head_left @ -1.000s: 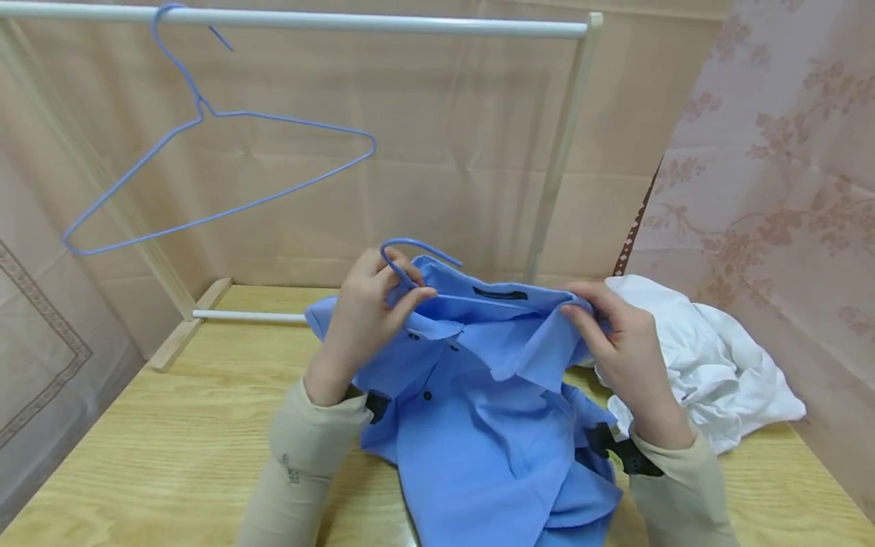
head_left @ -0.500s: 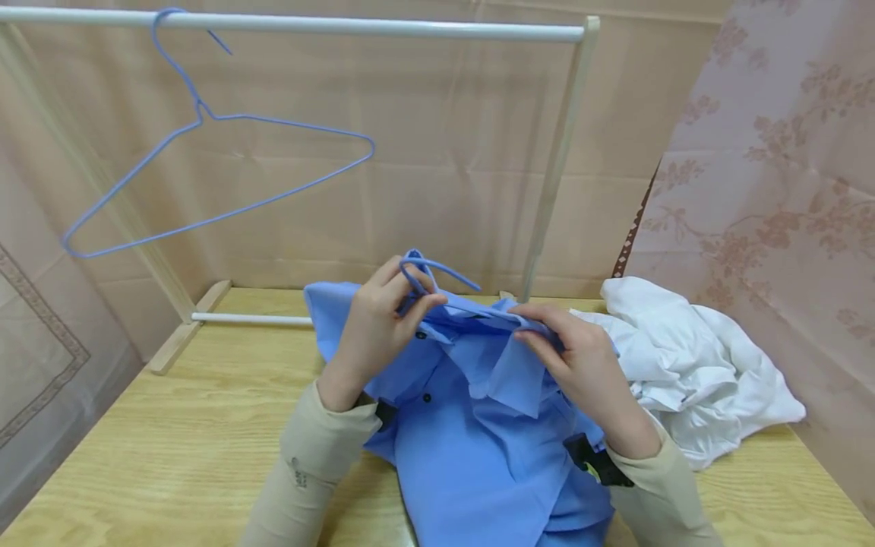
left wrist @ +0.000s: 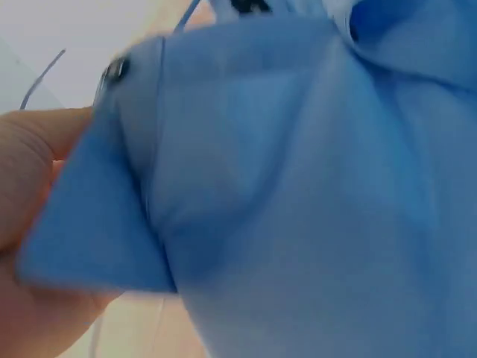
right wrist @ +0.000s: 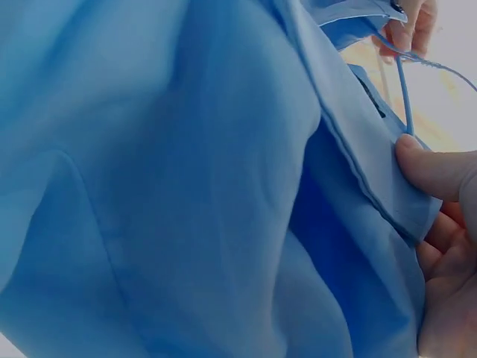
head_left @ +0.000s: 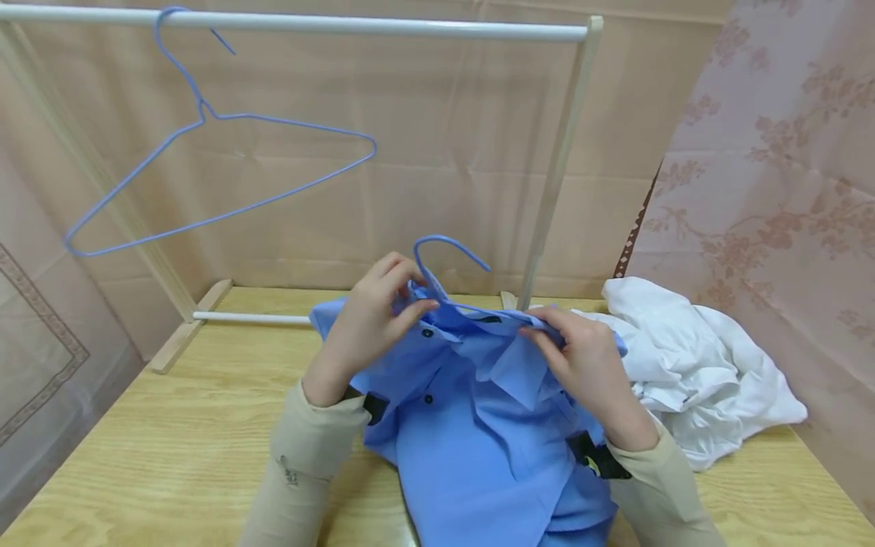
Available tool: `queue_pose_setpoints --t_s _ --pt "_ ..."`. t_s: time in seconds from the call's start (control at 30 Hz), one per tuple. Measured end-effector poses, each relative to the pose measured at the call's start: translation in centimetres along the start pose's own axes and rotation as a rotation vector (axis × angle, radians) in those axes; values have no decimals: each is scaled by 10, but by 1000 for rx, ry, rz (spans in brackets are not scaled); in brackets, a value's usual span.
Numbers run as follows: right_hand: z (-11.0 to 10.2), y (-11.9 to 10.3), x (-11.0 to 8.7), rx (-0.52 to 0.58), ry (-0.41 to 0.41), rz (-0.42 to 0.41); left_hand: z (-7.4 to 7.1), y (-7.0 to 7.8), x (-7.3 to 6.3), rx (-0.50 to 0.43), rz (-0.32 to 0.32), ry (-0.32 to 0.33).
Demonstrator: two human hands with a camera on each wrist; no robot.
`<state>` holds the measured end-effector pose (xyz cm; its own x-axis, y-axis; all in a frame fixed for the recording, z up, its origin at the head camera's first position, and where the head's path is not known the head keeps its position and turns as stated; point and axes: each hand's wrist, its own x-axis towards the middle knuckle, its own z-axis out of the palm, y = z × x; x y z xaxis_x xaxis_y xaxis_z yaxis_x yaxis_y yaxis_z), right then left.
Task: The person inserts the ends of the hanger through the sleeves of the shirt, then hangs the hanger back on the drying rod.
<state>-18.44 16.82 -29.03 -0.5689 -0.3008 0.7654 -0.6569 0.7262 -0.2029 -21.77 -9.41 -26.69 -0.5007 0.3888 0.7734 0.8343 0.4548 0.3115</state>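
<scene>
A blue button-up shirt [head_left: 478,441] hangs from both hands, its lower part on the table. The hook of a blue wire hanger [head_left: 451,240] sticks up out of the collar. My left hand [head_left: 372,319] pinches the collar's left side, just beside the hanger's neck. My right hand [head_left: 581,365] pinches the collar's right side between thumb and fingers. In the right wrist view, the hanger wire [right wrist: 405,97] runs down to the right thumb [right wrist: 436,171]. The left wrist view shows a collar point [left wrist: 97,239] by the left thumb. Most of the hanger is hidden inside the shirt.
A second blue wire hanger [head_left: 273,199] hangs bare from the white rail [head_left: 410,27] of a rack at the back. A crumpled white cloth [head_left: 711,372] lies on the wooden table [head_left: 171,456] at the right. Curtains stand behind and beside it.
My right hand has moved left along the collar, drawing its opening narrower. The hanger's hook has shifted right and now stands more upright. The left hand still pinches the collar beside the hook.
</scene>
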Motion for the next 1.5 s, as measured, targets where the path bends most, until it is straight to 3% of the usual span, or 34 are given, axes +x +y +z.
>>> queue_pose_setpoints --t_s 0.13,0.23,0.3,0.43,0.53,0.6,0.7,0.87,0.97,1.13,1.23,1.37,1.5 --pt "-4 3 0 21 54 -12 -12 -12 -1 -52 -129 18" --pt "-7 6 1 53 76 -29 -18 -20 -4 -102 -265 -4" --pt "-9 7 1 68 73 -35 -20 -25 -5 -143 -356 -70" --pt "-12 8 1 57 64 -56 -20 -33 -8 -196 -486 -285" --pt "-13 9 1 50 92 -87 -20 -36 -11 -213 -524 -413" --pt "-13 10 2 55 122 -103 -21 -35 -11 -229 -525 -445" --pt "-15 11 4 65 167 -111 -21 -35 -10 -263 -494 -422" --pt "-17 15 5 52 221 -55 -22 -33 -8 -367 -410 -287" --pt "-17 17 5 43 236 -17 -22 -31 -8 -428 -375 -238" --pt "-20 20 5 67 257 34 -19 -24 -8 -437 -291 -187" --pt "-23 21 5 96 272 57 -15 -19 -7 -328 -193 -121" --pt "-27 22 6 127 291 79 -10 -13 -3 -66 -26 14" --pt "-28 23 5 147 298 111 -7 -13 -1 152 82 118"
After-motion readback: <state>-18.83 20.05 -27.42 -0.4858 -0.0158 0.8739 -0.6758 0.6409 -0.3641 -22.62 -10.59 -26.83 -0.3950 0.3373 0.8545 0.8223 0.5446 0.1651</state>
